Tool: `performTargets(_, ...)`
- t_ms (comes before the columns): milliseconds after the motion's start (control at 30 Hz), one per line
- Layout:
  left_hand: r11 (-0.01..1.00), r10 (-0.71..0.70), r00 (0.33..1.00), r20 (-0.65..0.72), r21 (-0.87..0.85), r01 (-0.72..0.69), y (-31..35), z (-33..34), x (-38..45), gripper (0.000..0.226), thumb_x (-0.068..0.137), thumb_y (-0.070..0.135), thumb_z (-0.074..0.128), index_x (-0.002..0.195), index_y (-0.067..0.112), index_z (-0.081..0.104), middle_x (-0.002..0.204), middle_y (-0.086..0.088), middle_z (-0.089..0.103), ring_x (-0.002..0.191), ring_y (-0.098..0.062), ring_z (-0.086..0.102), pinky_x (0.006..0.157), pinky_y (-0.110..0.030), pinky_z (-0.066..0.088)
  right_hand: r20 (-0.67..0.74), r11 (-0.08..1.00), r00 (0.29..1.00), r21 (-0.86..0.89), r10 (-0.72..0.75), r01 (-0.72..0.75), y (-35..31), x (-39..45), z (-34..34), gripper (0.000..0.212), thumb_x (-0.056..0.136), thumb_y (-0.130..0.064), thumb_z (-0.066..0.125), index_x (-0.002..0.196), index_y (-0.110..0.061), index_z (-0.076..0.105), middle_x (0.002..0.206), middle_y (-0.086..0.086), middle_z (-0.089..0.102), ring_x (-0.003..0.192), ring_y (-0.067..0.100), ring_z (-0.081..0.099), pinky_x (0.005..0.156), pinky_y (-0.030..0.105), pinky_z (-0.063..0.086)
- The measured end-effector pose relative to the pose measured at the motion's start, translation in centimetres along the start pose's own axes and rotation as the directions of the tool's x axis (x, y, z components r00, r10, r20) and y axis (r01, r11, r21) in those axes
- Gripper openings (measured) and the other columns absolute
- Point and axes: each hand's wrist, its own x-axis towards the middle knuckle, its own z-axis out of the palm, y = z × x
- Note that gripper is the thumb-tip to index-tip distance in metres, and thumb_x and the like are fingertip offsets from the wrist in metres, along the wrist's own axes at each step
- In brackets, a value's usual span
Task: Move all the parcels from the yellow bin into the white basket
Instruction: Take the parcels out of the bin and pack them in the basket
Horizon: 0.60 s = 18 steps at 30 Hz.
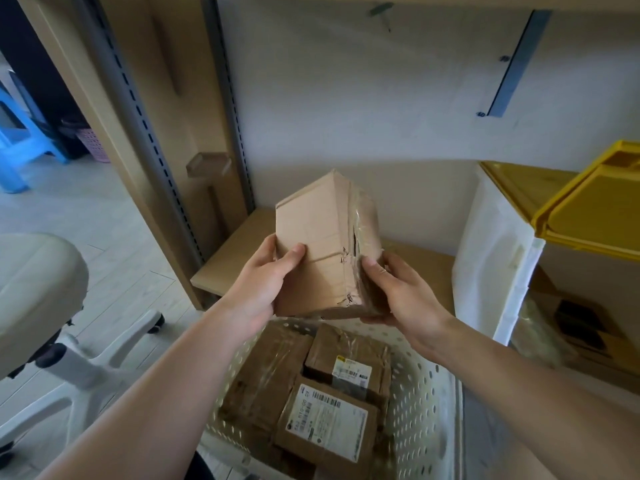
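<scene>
Shelf unit (346, 98) fills the far view; top edge cut off by the frame. Its lower board (242, 251) sits behind the hands, partly hidden by them.

Chair (38, 289) at near left, pale seat, base and one castor showing; rest cut off at the left edge.

Basket (422, 403), white, perforated, near centre; near rim out of frame, left wall hidden by the left forearm. Inside, three brown parcels: a long one (266, 379) at left, a smaller one with a label (349, 358) at far right, another labelled one (325, 424) nearest. Label print too small to read.

Bin (588, 209), yellow, right edge, raised and cut off; its inside cannot be seen. White panel (491, 258) stands just left of it. Below, dark shapes behind plastic, unclear.

Box (318, 244), the parcel held up above the far rim of the basket, tilted, taped seam torn along the right edge.

Left hand (266, 285) grips its lower left side, thumb on the front face. Right hand (398, 292) cups the lower right corner, thumb on the seam; fingers hidden behind.

Blue stool (20, 140), far left, blurred.
</scene>
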Motion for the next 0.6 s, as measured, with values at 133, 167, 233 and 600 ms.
performTargets(133,0.999,0.041,0.998,0.048,0.013,-0.041,0.1,0.5,-0.2,0.049,0.101,0.023,0.063,0.144,0.036,0.045,0.123,0.016,0.061,0.111,-0.010,0.059,0.078,-0.032,0.048,-0.018,0.998,0.998,0.028,-0.053,0.054,0.1,0.0,-0.9,0.022,0.107,-0.034,0.051,0.123,-0.022,0.060,0.116,0.005,0.069,0.098,0.017,0.069,0.073,0.031,0.060)
performTargets(167,0.996,0.074,0.996,0.054,0.038,-0.076,0.0,0.6,-0.3,0.052,0.101,0.020,0.062,0.145,0.039,0.041,0.122,0.017,0.059,0.110,-0.008,0.057,0.081,-0.033,0.047,-0.041,0.995,0.995,0.004,-0.095,0.095,0.1,0.0,-1.0,0.022,0.108,-0.031,0.049,0.125,-0.023,0.060,0.113,0.001,0.070,0.098,0.015,0.069,0.075,0.029,0.059)
performTargets(233,0.978,0.156,0.985,0.075,0.128,-0.165,0.0,0.8,-0.5,0.064,0.101,0.022,0.063,0.150,0.047,0.031,0.129,0.014,0.058,0.113,-0.005,0.054,0.092,-0.039,0.043,-0.086,0.978,0.976,-0.083,-0.199,0.192,0.2,0.2,-1.3,0.024,0.110,-0.025,0.045,0.130,-0.026,0.057,0.112,-0.005,0.069,0.100,0.008,0.068,0.086,0.028,0.056)
performTargets(600,0.941,0.289,0.891,0.351,0.066,-0.331,-0.6,1.5,-0.9,0.092,0.074,0.034,0.079,0.151,0.039,0.030,0.128,0.003,0.068,0.121,-0.022,0.066,0.099,-0.046,0.057,0.032,0.957,0.957,-0.042,-0.287,0.288,-0.3,-0.6,-1.9,0.030,0.108,-0.045,0.033,0.119,-0.026,0.053,0.101,-0.014,0.068,0.090,-0.002,0.068,0.077,0.023,0.060)
